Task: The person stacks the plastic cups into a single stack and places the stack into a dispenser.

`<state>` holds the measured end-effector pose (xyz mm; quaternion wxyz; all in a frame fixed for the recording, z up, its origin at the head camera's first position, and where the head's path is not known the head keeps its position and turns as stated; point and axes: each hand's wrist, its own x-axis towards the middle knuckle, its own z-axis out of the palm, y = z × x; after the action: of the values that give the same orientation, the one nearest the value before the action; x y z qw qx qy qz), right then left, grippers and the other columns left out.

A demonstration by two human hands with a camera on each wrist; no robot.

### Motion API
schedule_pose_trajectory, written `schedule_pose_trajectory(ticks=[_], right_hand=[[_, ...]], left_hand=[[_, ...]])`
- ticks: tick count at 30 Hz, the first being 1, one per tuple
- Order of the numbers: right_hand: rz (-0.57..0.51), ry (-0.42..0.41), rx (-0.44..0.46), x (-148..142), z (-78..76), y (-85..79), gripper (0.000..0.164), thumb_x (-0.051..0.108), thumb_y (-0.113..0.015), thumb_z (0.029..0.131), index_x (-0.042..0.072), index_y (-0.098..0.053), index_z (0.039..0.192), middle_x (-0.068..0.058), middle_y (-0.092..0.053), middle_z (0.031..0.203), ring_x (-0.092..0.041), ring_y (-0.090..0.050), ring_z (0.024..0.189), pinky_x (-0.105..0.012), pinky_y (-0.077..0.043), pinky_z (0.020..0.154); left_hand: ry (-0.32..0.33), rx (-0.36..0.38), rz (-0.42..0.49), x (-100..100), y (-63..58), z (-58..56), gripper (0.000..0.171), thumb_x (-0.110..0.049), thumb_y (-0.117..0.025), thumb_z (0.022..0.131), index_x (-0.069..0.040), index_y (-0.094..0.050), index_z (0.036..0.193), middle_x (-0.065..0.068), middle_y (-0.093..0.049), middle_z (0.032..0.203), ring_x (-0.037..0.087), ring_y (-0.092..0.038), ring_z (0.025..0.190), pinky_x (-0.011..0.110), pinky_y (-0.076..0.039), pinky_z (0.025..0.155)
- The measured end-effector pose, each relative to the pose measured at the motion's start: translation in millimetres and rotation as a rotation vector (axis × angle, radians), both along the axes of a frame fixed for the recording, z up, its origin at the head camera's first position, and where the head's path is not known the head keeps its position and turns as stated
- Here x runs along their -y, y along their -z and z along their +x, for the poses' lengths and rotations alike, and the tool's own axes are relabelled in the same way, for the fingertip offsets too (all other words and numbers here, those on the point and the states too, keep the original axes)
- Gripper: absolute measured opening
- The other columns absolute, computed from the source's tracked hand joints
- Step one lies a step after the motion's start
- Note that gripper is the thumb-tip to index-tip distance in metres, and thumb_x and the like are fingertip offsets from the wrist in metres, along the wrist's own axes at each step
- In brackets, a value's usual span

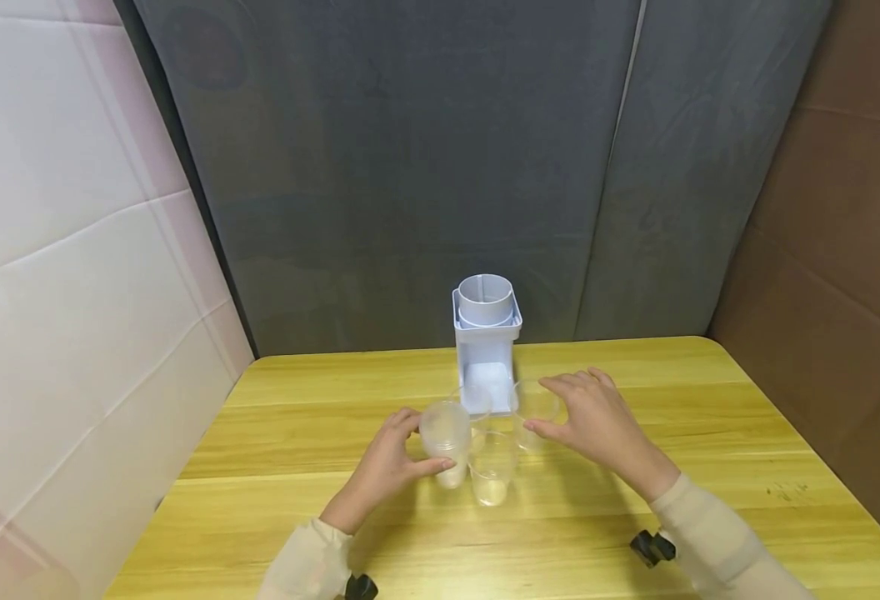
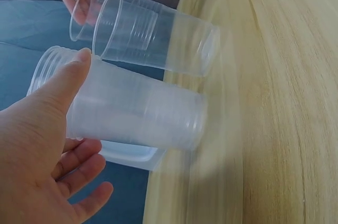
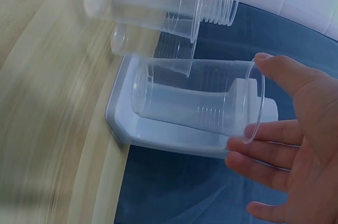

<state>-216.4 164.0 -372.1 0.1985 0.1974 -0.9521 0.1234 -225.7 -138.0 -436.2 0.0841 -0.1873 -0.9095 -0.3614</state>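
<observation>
My left hand grips a stack of nested clear plastic cups, thumb on the near side near the rims. In the left wrist view the stack shows several rims close together. My right hand pinches a single clear plastic cup at its rim, between thumb and fingers; the right wrist view shows this cup see-through. Between the hands, another clear cup stands upright on the table. One more clear cup is just behind it, partly covered by the stack.
A pale white stand with a round tube on top is at the table's back edge, right behind the cups. The wood-grain table meets a dark grey curtain. A white panel is on the left, a brown one on the right.
</observation>
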Motion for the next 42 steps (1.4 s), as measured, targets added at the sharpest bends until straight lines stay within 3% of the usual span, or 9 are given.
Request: schedule_pose_trajectory(ticks=[7,13,22,29,36,42], right_hand=[[-0.006,-0.001,-0.014,0.4,-2.4,-2.3,0.062,0.054,-0.075,0.081,0.006,-0.069,0.121,-0.014,-0.073,0.117,-0.034,-0.067,0.11,-0.063,-0.039,0.106],[-0.01,-0.01,-0.044,1.1,-6.4,-9.0,0.063,0.053,-0.075,0.081,0.005,-0.069,0.121,-0.014,-0.072,0.118,-0.035,-0.067,0.111,-0.061,-0.041,0.104],[-0.023,-0.01,-0.028,4.6,-8.4,-21.7,0.064,0.054,-0.074,0.081,0.005,-0.068,0.122,-0.014,-0.072,0.12,-0.036,-0.065,0.114,-0.057,-0.041,0.105],[-0.023,-0.002,0.008,5.9,-7.4,-23.1,0.064,0.054,-0.073,0.082,0.006,-0.067,0.124,-0.014,-0.071,0.123,-0.036,-0.063,0.116,-0.058,-0.039,0.106],[-0.022,-0.01,0.002,6.7,-9.1,-27.9,0.063,0.055,-0.07,0.084,0.006,-0.067,0.124,-0.014,-0.07,0.123,-0.036,-0.063,0.117,-0.058,-0.038,0.108],[-0.021,-0.013,-0.005,8.5,-10.7,-35.0,0.064,0.055,-0.07,0.084,0.006,-0.067,0.125,-0.014,-0.07,0.124,-0.035,-0.063,0.118,-0.061,-0.035,0.111]], left_hand=[[0.009,0.012,0.011,-0.5,0.5,-1.2,0.068,-0.043,-0.089,0.068,-0.012,-0.065,0.123,0.0,-0.062,0.116,0.02,-0.058,0.107,0.042,-0.052,0.091],[0.041,0.029,0.075,-2.2,-0.3,-3.8,0.077,-0.038,-0.091,0.066,-0.013,-0.061,0.132,0.001,-0.063,0.119,0.019,-0.057,0.111,0.045,-0.052,0.096],[0.04,0.022,0.096,-4.5,-0.5,-5.7,0.07,-0.035,-0.09,0.068,-0.011,-0.062,0.128,0.001,-0.064,0.115,0.02,-0.058,0.109,0.048,-0.052,0.096],[0.036,0.008,0.083,-5.5,1.2,-6.2,0.067,-0.037,-0.09,0.068,-0.013,-0.064,0.125,0.0,-0.065,0.113,0.017,-0.058,0.107,0.044,-0.053,0.094],[0.033,0.011,0.093,-5.7,2.1,-6.8,0.066,-0.036,-0.09,0.068,-0.012,-0.065,0.124,0.001,-0.065,0.114,0.02,-0.058,0.109,0.049,-0.052,0.095],[0.033,0.007,0.086,-5.8,2.7,-6.9,0.068,-0.037,-0.09,0.068,-0.013,-0.064,0.126,0.001,-0.065,0.114,0.019,-0.058,0.109,0.046,-0.053,0.095]])
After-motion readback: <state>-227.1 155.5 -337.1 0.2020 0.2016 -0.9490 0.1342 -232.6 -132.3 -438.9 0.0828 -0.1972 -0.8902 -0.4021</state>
